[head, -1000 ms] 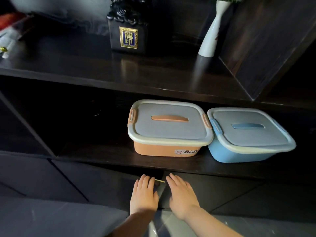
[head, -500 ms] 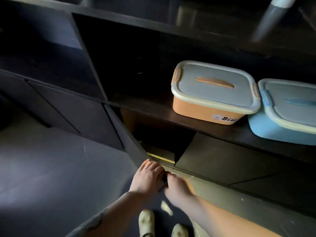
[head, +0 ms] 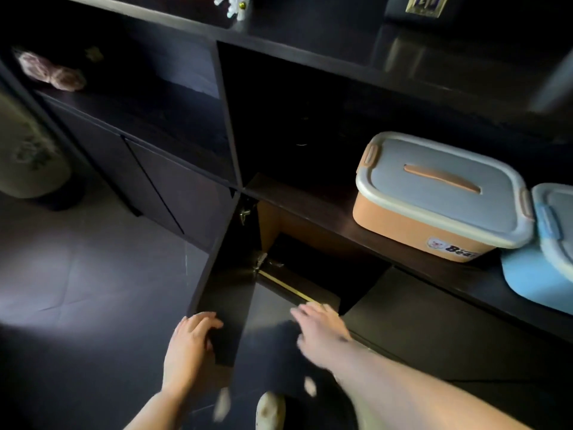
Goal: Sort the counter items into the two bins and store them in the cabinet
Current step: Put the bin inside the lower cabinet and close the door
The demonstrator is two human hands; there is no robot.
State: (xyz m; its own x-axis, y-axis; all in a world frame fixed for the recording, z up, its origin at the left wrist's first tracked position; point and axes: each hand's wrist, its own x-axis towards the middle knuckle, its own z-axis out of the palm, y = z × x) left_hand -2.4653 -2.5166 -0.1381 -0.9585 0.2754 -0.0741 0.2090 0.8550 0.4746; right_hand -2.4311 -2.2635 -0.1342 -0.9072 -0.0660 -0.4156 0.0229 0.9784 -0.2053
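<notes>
An orange bin (head: 434,225) with a grey lid and orange handle sits closed on the dark open shelf. A blue bin (head: 539,274) with a matching lid stands touching its right side, partly cut off by the frame edge. Below the shelf, the left cabinet door (head: 223,293) stands swung open, showing a dark compartment (head: 313,268). My left hand (head: 189,342) grips the free edge of that open door. My right hand (head: 319,327) reaches with loose fingers toward the edge of the right door (head: 412,321), which is closed; it is blurred.
The dark countertop (head: 341,35) above carries a white trinket and a black box with a gold label. A pinkish bundle (head: 51,72) lies on the left shelf. More closed doors run to the left. A pale round vessel (head: 28,150) stands on the tiled floor. My shoe (head: 269,411) shows below.
Both hands went from the closed door seam to pulling; the left door has swung wide open, and the view has shifted left and down. The bins have not moved.
</notes>
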